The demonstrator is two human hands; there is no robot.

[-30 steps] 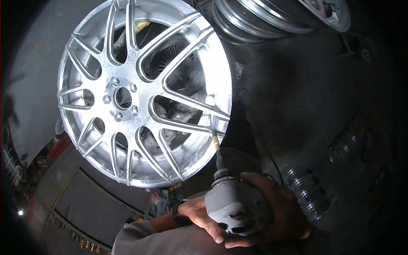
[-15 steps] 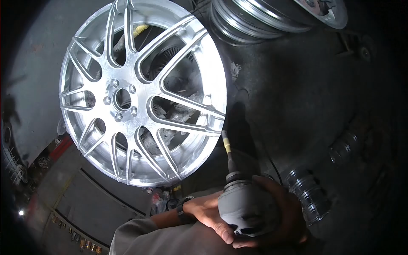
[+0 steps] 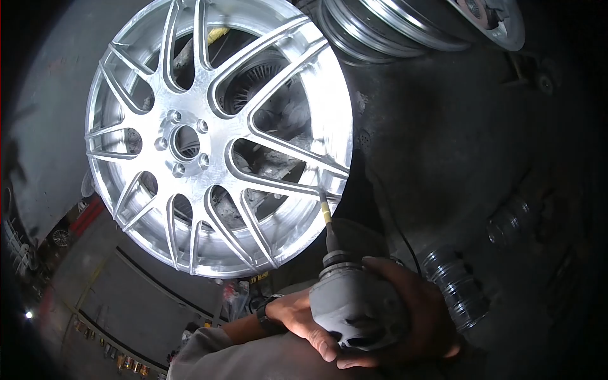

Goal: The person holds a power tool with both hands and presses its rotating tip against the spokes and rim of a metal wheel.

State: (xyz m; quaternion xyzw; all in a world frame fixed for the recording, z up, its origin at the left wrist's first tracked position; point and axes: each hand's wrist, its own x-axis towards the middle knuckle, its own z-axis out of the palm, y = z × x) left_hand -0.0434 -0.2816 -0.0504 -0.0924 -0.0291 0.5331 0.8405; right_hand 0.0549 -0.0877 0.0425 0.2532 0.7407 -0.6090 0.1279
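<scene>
Both my hands are closed round a grey die grinder point(image 3: 358, 301), one on each side of its body. My left hand point(image 3: 297, 318), with a dark band at the wrist, presses its left side. Wrapped over the right side is my right hand point(image 3: 421, 310), partly in shadow. A thin shaft point(image 3: 327, 212) with a yellow band points up from the grinder, its tip overlapping the lower right rim, by a spoke end. The bright silver alloy wheel point(image 3: 218, 136) faces me, with paired spokes, a centre bore and several bolt holes.
More wheel rims point(image 3: 380, 31) stand at the upper right. Clear-looking ringed cylinders point(image 3: 456, 288) lie on the dark floor at the right, beside a black cord point(image 3: 405, 237). Small items point(image 3: 130, 364) line the lower left. A grey panel point(image 3: 47, 114) is at the left.
The grinder and both hands have shifted slightly left, and its tip has gone from the rim's outer edge to over the rim face. The wheel sits a little larger in view.
</scene>
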